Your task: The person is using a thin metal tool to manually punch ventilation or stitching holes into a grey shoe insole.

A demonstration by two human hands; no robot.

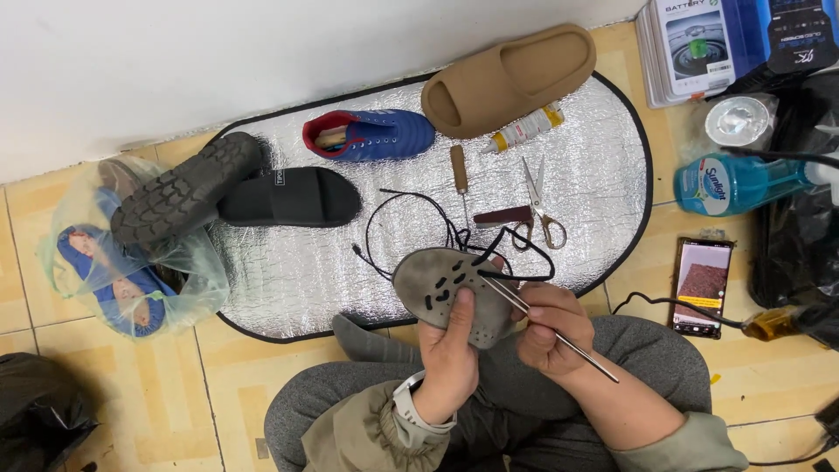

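A grey shoe sole (441,293) with slits in it is held just in front of the silver mat (288,280), above the person's lap, by the left hand (450,350), whose fingers are clamped round its rear so that the worked face is turned upward. A thin metal awl (551,332) is pinched in the closed fingers of the right hand (546,328), its tip laid against the sole's edge, where a black cord (411,227) is threaded and trails back onto the mat. Scissors (537,205), a glue tube (524,129) and a wooden-handled tool (459,170) are laid on the mat within reach, beside a blue shoe (376,135) and a tan slide (507,79).
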